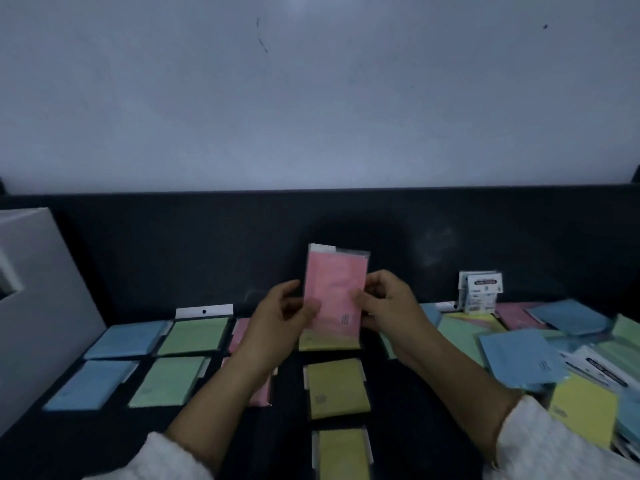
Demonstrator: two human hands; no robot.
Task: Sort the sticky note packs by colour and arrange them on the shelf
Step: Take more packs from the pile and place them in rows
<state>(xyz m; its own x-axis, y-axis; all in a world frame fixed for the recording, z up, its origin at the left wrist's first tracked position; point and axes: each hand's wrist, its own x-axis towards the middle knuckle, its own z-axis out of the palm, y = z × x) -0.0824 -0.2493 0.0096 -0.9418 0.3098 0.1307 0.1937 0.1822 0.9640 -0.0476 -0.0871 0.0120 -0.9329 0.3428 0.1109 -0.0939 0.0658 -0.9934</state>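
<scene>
Pink pack (335,292) held upright above the shelf (391,393), over the yellow column (336,388).
Left hand (282,315) and right hand (388,303) both pinch its side edges, thumbs in front.

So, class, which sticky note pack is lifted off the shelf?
The pink pack, held between the left hand and right hand; all others rest on the shelf.
</scene>
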